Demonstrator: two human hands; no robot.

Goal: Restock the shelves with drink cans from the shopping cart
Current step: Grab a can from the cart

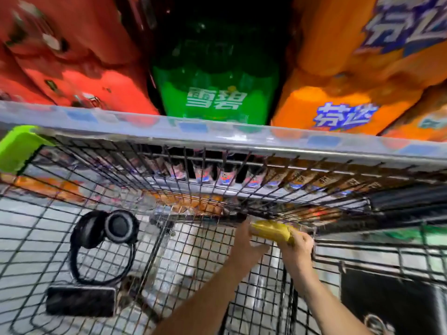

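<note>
Shelf above carries green and orange soda packs; below it the wire shopping cart holds headphones. At the cart's far wall, both hands grip one yellow can lying sideways, left hand cupping one end, right hand curled round the other. This looks like the pick-up, so next comes lifting it clear of the rim to the shelf.
</note>
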